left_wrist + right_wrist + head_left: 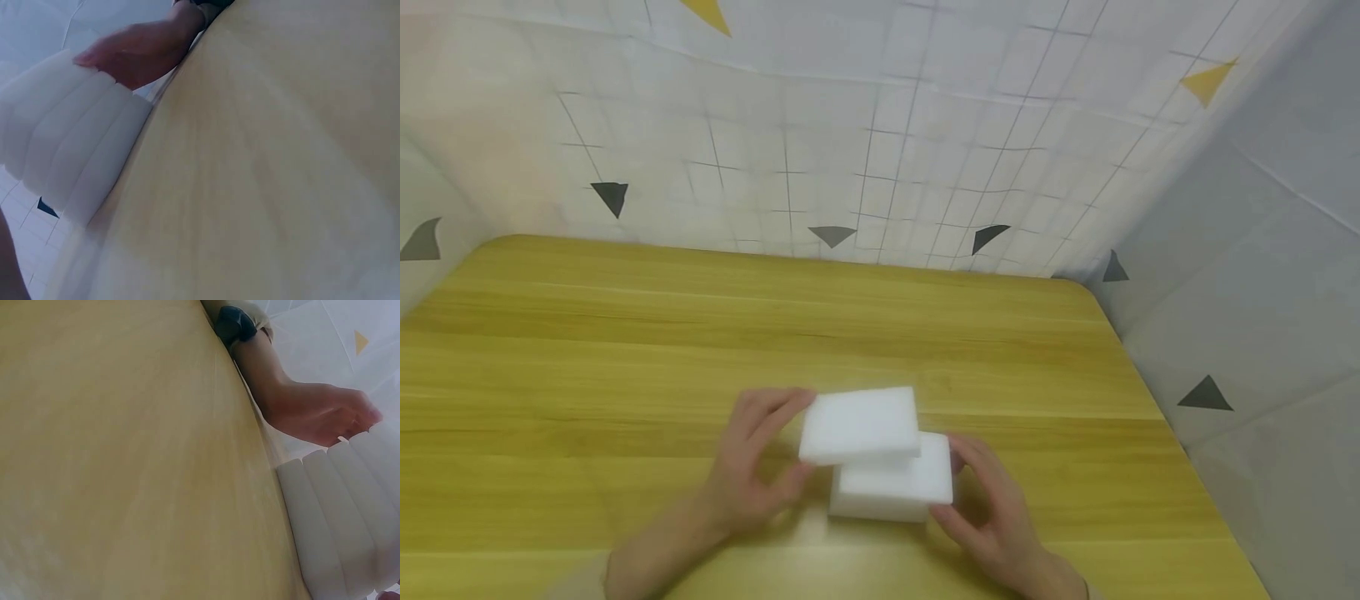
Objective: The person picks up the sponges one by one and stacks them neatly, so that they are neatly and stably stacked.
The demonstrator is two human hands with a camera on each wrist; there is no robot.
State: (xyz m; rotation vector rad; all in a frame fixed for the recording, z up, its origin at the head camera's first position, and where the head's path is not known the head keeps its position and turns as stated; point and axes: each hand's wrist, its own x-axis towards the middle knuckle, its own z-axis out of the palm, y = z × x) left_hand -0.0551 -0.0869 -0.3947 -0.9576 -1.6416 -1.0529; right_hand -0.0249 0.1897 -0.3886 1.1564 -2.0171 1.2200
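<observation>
A white block-shaped sponge [859, 423] is pinched at its left end between the thumb and fingers of my left hand [748, 467]. It overlaps a stack of like white sponges [898, 487], shifted to the left and toward the back. My right hand [996, 517] grips that stack at its right end, thumb at the near corner and fingers behind. Several layers of the stack [75, 137] show from the side in the left wrist view, with the right hand [140, 53] at its end. In the right wrist view the left hand [325, 412] reaches the stack's top.
The stack stands on a wood-grain table [625, 375] near its front middle. Behind the table hangs a white sheet [820, 133] with grid lines and triangles, and a grey-white sheet [1262, 308] runs along the right side. A dark band [235, 325] circles the left wrist.
</observation>
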